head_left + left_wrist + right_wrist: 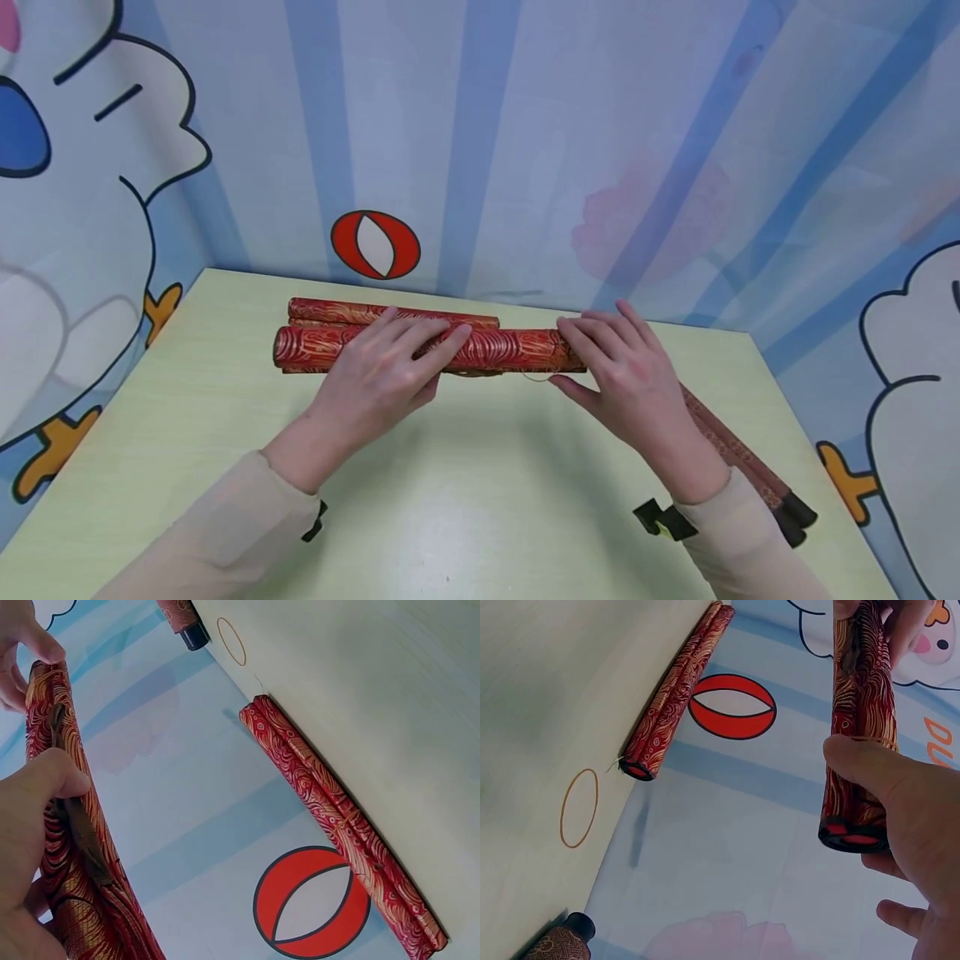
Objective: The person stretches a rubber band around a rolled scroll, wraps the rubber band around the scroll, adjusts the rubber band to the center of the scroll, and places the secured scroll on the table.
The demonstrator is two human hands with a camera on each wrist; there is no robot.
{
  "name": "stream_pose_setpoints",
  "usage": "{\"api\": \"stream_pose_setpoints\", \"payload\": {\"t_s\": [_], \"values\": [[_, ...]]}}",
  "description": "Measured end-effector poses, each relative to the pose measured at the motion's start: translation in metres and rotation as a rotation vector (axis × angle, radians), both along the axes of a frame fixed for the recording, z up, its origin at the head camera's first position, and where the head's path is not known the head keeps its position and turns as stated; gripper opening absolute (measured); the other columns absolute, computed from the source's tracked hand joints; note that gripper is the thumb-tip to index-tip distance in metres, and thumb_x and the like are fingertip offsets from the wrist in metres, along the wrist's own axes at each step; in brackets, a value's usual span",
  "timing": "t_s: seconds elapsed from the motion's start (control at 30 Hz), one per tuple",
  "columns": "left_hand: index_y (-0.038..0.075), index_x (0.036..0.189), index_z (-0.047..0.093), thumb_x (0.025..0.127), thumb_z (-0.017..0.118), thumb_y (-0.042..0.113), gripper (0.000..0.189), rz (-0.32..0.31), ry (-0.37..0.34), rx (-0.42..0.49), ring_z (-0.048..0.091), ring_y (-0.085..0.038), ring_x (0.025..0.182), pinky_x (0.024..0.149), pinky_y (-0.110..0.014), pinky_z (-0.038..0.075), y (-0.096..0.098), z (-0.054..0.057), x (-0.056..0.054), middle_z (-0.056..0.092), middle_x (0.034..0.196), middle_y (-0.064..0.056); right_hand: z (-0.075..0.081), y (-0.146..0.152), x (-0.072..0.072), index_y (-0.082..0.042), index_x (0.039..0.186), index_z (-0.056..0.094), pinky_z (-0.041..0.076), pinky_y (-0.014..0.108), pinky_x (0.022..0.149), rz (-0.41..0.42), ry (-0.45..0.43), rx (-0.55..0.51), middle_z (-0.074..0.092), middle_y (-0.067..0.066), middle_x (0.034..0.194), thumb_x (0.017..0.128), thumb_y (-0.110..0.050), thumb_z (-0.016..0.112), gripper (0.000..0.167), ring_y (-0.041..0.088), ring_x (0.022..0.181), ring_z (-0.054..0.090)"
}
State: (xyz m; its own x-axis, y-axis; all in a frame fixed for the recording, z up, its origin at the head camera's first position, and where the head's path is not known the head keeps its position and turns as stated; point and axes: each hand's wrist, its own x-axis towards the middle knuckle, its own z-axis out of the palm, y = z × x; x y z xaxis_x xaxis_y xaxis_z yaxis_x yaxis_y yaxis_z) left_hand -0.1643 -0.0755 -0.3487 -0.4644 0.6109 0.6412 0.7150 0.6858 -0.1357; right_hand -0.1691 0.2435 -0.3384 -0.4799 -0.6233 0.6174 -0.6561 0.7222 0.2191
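Both hands hold a red-and-gold patterned double roll (517,350), apparently a rolled scroll, level above the table. My left hand (378,375) grips it left of its middle, fingers over the top and thumb on the near side. At its right end my right hand (633,379) pinches it between thumb and fingers. An elastic band (866,739) circles that end beside the right thumb. Along the seam, in the left wrist view, runs a dark brown strip (88,844). Black-rimmed tube ends show in the right wrist view.
A similar red-and-gold double roll (330,311) lies at the table's back edge against the printed backdrop (517,167). Near it a loose elastic band (232,641) rests on the table (465,517). Brown patterned rolls (738,454) with black ends lie at the right.
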Motion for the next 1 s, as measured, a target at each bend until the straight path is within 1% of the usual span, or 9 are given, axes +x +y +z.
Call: {"api": "stream_pose_setpoints", "payload": {"t_s": [0.1,0.27,0.4,0.5,0.6,0.77,0.9,1.0], "values": [[0.013,0.139,0.070,0.083,0.089,0.008,0.060,0.001,0.004,-0.005,0.073,-0.034,0.106,0.103,-0.060,0.057,0.000,0.001,0.001,0.074,0.123,-0.014,-0.001,-0.002,-0.001,0.001,0.129,0.073,0.046,0.063,0.116,-0.003,0.019,0.012,0.076,0.018,0.117,0.071,-0.023,0.102,0.069,0.038,0.114,0.069],[0.013,0.139,0.071,0.083,0.090,0.010,0.059,0.003,0.003,0.004,0.073,-0.034,0.106,0.102,-0.060,0.058,0.002,0.002,0.001,0.074,0.124,-0.013,-0.002,-0.011,-0.003,0.001,0.131,0.073,0.049,0.061,0.114,0.025,0.046,0.013,0.076,0.018,0.117,0.071,-0.023,0.103,0.070,0.038,0.113,0.069],[0.013,0.138,0.072,0.084,0.089,0.011,0.057,-0.003,0.004,0.010,0.074,-0.034,0.106,0.101,-0.059,0.058,0.003,0.003,0.001,0.075,0.124,-0.013,-0.003,-0.015,-0.005,0.000,0.135,0.071,0.048,0.060,0.115,0.049,0.039,0.022,0.075,0.018,0.119,0.073,-0.025,0.102,0.073,0.037,0.115,0.069],[0.013,0.138,0.072,0.084,0.089,0.011,0.057,-0.001,-0.004,0.009,0.074,-0.034,0.107,0.102,-0.059,0.058,0.003,0.004,0.000,0.075,0.124,-0.013,-0.003,-0.011,-0.003,-0.001,0.139,0.069,0.046,0.059,0.118,0.032,0.025,0.026,0.074,0.017,0.124,0.073,-0.027,0.102,0.078,0.037,0.118,0.068],[0.012,0.138,0.072,0.084,0.089,0.011,0.057,0.000,-0.009,0.008,0.074,-0.034,0.107,0.102,-0.058,0.058,0.003,0.004,0.000,0.075,0.125,-0.013,-0.003,-0.006,-0.001,-0.002,0.142,0.067,0.043,0.059,0.120,0.008,0.016,0.023,0.074,0.017,0.126,0.073,-0.026,0.102,0.081,0.037,0.120,0.067],[0.011,0.137,0.072,0.083,0.091,0.012,0.057,-0.022,0.017,0.011,0.074,-0.032,0.109,0.100,-0.057,0.060,0.006,0.004,-0.001,0.076,0.125,-0.012,-0.005,-0.007,-0.004,0.000,0.141,0.067,0.045,0.058,0.119,-0.005,0.034,0.024,0.075,0.019,0.123,0.072,-0.020,0.102,0.080,0.037,0.117,0.068],[0.009,0.137,0.072,0.081,0.093,0.013,0.060,-0.033,0.047,0.010,0.074,-0.029,0.112,0.098,-0.055,0.061,0.007,0.003,-0.002,0.077,0.126,-0.012,-0.006,-0.012,-0.006,0.002,0.140,0.067,0.047,0.059,0.116,0.021,0.054,0.028,0.075,0.020,0.121,0.071,-0.018,0.103,0.081,0.039,0.116,0.069],[0.009,0.137,0.072,0.080,0.093,0.014,0.061,-0.031,0.053,0.006,0.075,-0.029,0.113,0.098,-0.054,0.061,0.007,0.002,-0.002,0.077,0.127,-0.012,-0.006,-0.013,-0.005,0.001,0.143,0.065,0.046,0.059,0.117,0.040,0.050,0.032,0.075,0.020,0.124,0.073,-0.018,0.102,0.081,0.038,0.118,0.069]]}}
